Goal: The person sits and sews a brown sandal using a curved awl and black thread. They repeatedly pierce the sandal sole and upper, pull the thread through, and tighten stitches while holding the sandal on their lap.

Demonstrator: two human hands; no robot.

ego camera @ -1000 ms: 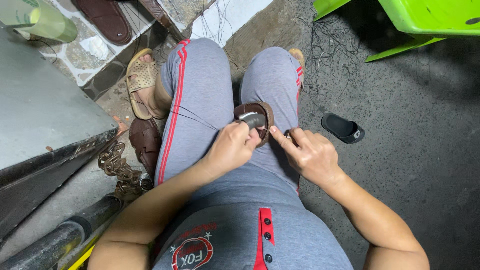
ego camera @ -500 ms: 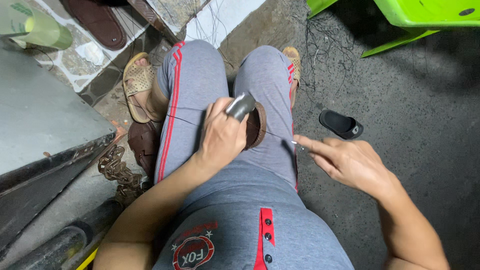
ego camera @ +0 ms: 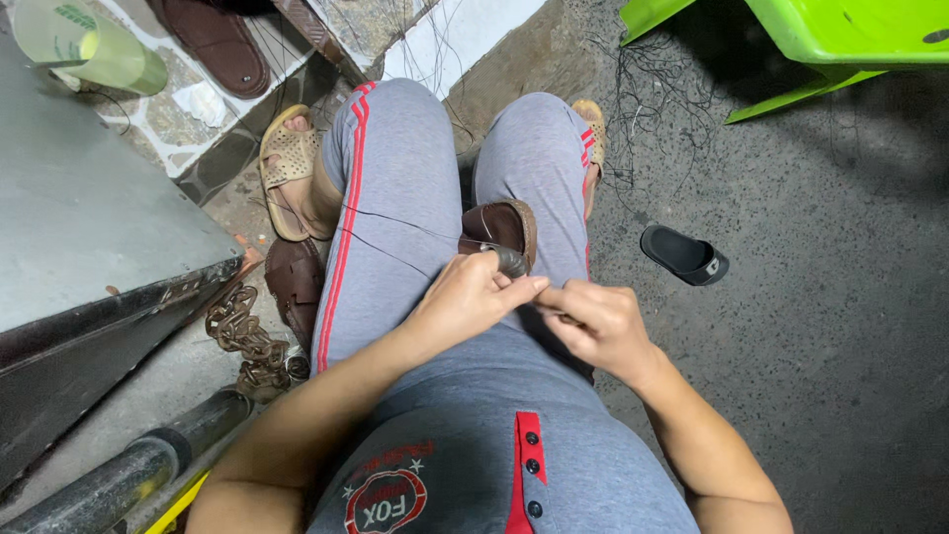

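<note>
We sit with a brown shoe (ego camera: 506,229) on our lap, between the two knees, and every place here we give from this shoe. Our left hand (ego camera: 473,297) is just below it, fingers closed on a small dark tool handle (ego camera: 510,261) that touches the shoe's edge. Our right hand (ego camera: 593,321) is below and to the right, its fingers pinched together on something too thin to see, maybe the thread. A dark thread (ego camera: 381,237) runs left from the shoe across the thigh.

To do this step well, we judge that the thread needs to be pulled evenly while the shoe is kept steady on the lap.

Far to the upper left of the shoe stands a pale green cup (ego camera: 84,44) with a green printed mark. To the right lies a black slipper (ego camera: 684,255) on the floor.
</note>
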